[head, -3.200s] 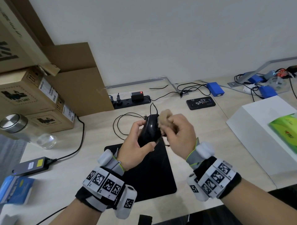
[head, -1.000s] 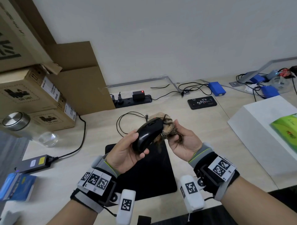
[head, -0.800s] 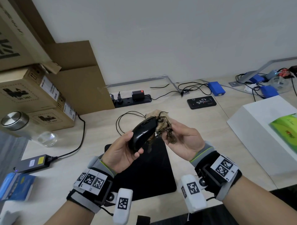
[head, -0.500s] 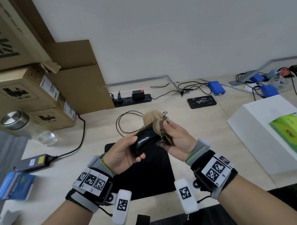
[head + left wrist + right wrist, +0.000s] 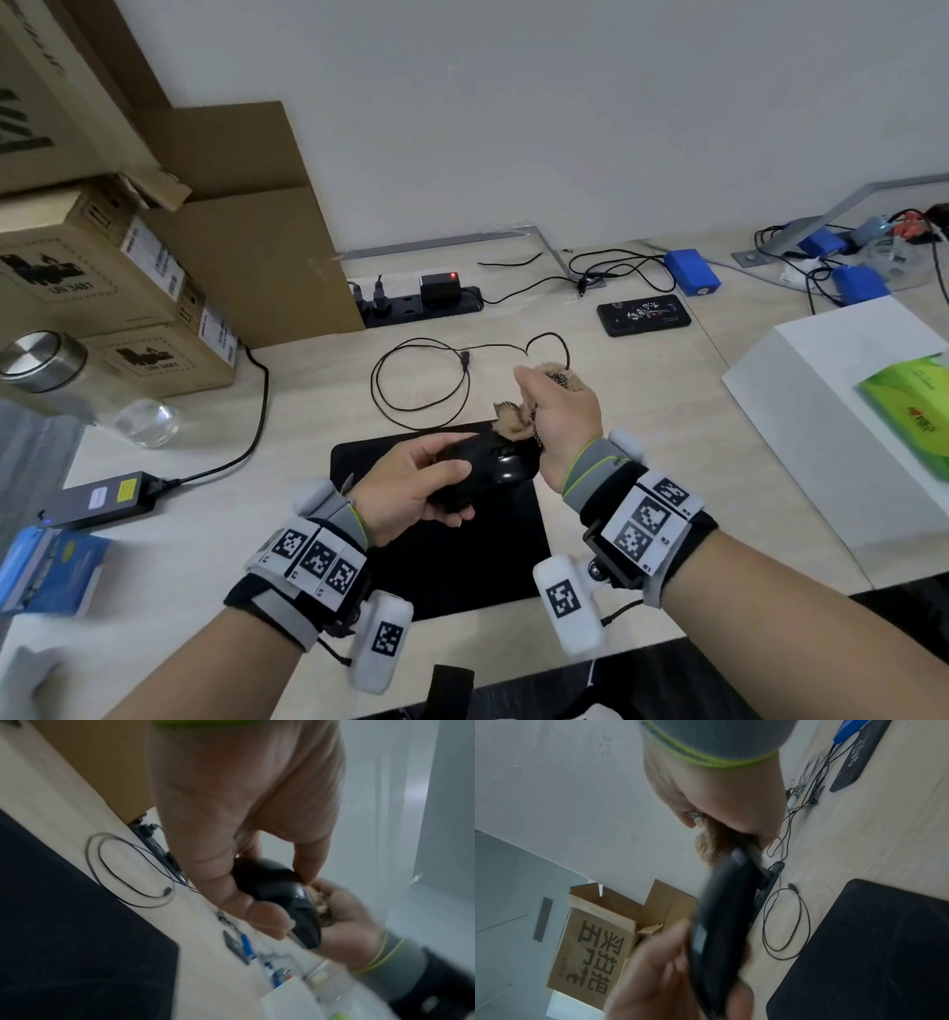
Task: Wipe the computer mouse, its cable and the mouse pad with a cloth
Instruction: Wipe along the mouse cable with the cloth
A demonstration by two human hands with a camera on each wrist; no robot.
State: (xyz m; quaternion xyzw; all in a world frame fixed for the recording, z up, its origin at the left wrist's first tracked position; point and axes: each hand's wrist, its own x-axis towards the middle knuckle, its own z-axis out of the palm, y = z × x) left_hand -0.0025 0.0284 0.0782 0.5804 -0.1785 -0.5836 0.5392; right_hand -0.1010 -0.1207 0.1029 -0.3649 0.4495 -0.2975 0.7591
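Observation:
My left hand (image 5: 411, 488) grips the black computer mouse (image 5: 493, 470) and holds it a little above the black mouse pad (image 5: 462, 565). The mouse (image 5: 282, 892) shows between thumb and fingers in the left wrist view. My right hand (image 5: 554, 411) holds a bunched tan cloth (image 5: 513, 421) against the mouse's front end. That cloth (image 5: 713, 845) meets the mouse (image 5: 721, 923) in the right wrist view. The thin black cable (image 5: 411, 380) lies coiled on the desk beyond the pad.
A black power strip (image 5: 421, 303) sits by the wall, a phone (image 5: 644, 318) to its right. Cardboard boxes (image 5: 102, 288) and a glass jar (image 5: 77, 385) stand at the left, a power adapter (image 5: 102, 496) near them. A white box (image 5: 842, 411) stands at the right.
Both hands have come down toward the pad. The mouse now lies flatter in my left hand, and my right hand has turned over so the cloth presses on the mouse's front end.

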